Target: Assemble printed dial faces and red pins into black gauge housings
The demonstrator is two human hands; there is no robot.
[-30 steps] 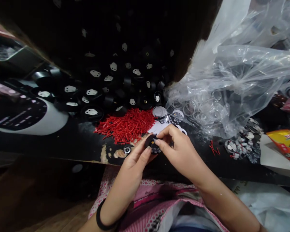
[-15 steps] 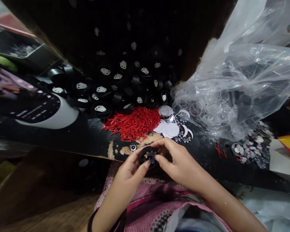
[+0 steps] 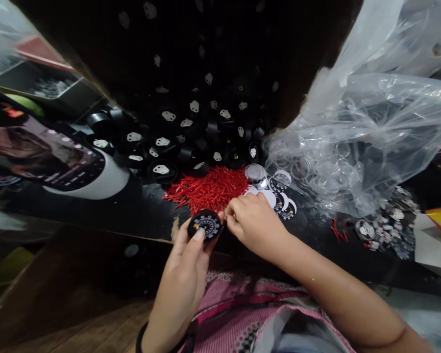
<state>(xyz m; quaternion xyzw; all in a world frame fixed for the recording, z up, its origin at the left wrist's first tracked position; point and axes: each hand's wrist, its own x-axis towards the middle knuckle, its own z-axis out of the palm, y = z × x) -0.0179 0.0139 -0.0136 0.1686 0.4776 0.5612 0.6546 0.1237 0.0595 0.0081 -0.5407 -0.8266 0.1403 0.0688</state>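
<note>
My left hand is closed round a black round gauge, thumb resting on its face, which carries white scale markings and a small orange mark. Just right of the gauge, my right hand has its fingers curled together in a pinch; whatever lies between the fingertips is hidden. Beyond both hands spreads a heap of thin red pointers. Loose printed dial discs, some showing white backs, lie behind my right hand.
A dark box at the back holds several black gauge housings with white plates. Clear rings sit under a plastic bag at right, near a pile of small metal parts. A phone leans on a white stand at left.
My right hand has come off the gauge and moved slightly up beside it. My left hand has shifted left, tilting the gauge so its face shows more. The view has turned a little.
</note>
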